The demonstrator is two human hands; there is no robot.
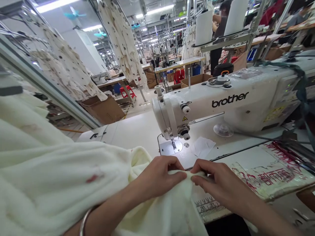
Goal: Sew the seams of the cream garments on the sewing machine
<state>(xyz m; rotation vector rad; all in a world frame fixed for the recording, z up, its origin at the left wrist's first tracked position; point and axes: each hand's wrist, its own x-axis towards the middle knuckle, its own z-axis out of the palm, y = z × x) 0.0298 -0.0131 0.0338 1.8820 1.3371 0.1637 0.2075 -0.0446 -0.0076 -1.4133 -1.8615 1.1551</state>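
Fingers: left hand (157, 175) and right hand (216, 180) pinch a fold of cream fabric (169, 209).
Place: on the desk (128, 134), near the Brother sewing machine (209, 105).
Risk: heavy bulk at left could perhaps drag the fold askew.

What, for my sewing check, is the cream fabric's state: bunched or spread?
Bunched: the cream fabric gathers in folds between the left hand and right hand.

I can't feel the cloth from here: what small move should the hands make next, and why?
Probably feed the pinched cream fabric forward under the presser foot: the left hand and right hand hold it just short of the foot.
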